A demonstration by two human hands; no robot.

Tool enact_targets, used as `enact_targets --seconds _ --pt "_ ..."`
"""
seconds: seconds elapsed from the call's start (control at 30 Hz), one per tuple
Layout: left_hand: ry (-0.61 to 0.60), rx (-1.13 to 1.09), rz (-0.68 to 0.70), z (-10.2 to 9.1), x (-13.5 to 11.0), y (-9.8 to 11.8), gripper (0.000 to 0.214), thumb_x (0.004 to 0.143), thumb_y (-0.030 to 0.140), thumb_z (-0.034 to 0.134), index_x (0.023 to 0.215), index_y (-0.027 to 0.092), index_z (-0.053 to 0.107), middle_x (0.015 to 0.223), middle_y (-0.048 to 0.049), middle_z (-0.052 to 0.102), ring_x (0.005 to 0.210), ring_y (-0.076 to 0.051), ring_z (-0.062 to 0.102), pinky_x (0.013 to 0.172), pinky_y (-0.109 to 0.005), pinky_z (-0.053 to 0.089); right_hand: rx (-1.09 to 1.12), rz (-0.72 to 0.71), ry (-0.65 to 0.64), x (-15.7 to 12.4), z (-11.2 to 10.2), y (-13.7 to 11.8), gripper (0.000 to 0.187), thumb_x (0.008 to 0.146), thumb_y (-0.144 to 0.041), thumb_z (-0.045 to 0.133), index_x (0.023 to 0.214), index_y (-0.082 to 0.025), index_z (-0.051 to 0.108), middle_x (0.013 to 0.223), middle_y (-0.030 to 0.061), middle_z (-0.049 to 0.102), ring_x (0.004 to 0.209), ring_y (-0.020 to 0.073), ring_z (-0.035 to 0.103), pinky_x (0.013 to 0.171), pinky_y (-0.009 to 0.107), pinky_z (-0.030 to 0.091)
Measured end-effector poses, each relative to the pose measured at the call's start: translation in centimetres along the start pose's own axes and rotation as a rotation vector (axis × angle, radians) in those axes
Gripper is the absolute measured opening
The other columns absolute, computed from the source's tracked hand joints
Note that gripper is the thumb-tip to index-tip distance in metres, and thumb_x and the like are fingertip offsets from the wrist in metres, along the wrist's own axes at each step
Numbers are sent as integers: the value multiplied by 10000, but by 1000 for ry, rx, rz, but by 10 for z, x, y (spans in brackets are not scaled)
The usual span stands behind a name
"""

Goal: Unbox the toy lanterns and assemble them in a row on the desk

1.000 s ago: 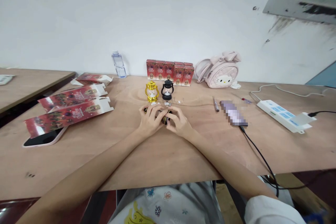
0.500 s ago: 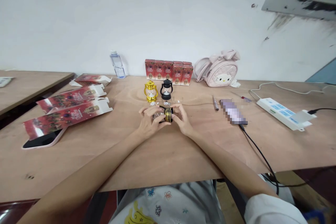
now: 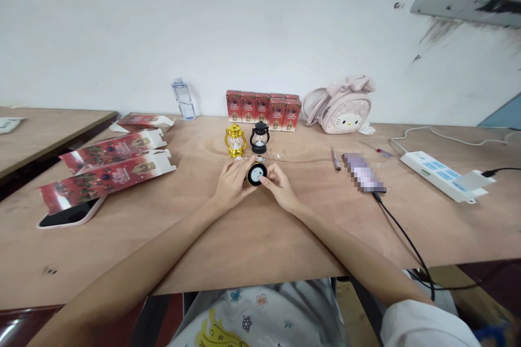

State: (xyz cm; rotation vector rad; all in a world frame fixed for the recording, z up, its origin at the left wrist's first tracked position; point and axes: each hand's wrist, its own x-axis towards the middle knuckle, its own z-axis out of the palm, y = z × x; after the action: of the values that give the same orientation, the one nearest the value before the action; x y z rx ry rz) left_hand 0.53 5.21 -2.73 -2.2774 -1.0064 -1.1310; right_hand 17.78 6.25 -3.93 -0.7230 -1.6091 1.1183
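Note:
A small dark lantern [image 3: 251,177] is tipped over in my hands, its round black base and white disc facing me. My left hand [image 3: 233,183] wraps round its body from the left, hiding most of it. With thumb and fingers, my right hand [image 3: 280,184] grips the base at its right edge, the thumb tip resting on the white disc. Just beyond my fingers, a gold lantern [image 3: 235,141] and a black lantern [image 3: 259,139] stand upright side by side. Small clear and white bits [image 3: 279,155] lie in front of them.
Red boxes [image 3: 262,108] stand by the wall, beside a pink bag [image 3: 345,111]. Opened red cartons [image 3: 109,176] partly cover a phone [image 3: 71,214] at left; a water bottle [image 3: 184,98] stands behind. At right are a screwdriver [image 3: 336,159], a cabled phone [image 3: 363,173] and a power strip [image 3: 439,174].
The dark lantern has been turned so that its base now faces me instead of pointing right. My right thumb has moved onto the base's white disc.

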Motion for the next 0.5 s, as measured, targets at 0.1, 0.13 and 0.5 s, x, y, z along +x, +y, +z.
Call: enact_targets --seconds 0.1,0.13,0.5 --pt "5 -1 29 -1 1 0 674 855 328 565 1438 177 262 1203 -126 637 1077 -229 601 881 -332 396 -272 -197 160 -2 -2 -5 156 868 -355 546 850 -215 478 855 13 580 824 143 576 785 304 480" --pt "6 -1 46 -2 1 0 682 851 328 568 1441 175 260 1194 -126 642 1066 -232 602 874 -334 394 -338 -283 190 -3 -2 -7 115 875 -321 539 870 -212 501 911 35 590 881 154 581 818 318 480" --pt "-76 52 79 3 -4 -1 787 827 433 518 1468 99 206 1081 -165 672 944 -282 605 849 -401 311 -553 -537 110 -5 -4 -9 87 893 -219 527 919 -220 610 989 72 583 982 176 593 891 358 492"
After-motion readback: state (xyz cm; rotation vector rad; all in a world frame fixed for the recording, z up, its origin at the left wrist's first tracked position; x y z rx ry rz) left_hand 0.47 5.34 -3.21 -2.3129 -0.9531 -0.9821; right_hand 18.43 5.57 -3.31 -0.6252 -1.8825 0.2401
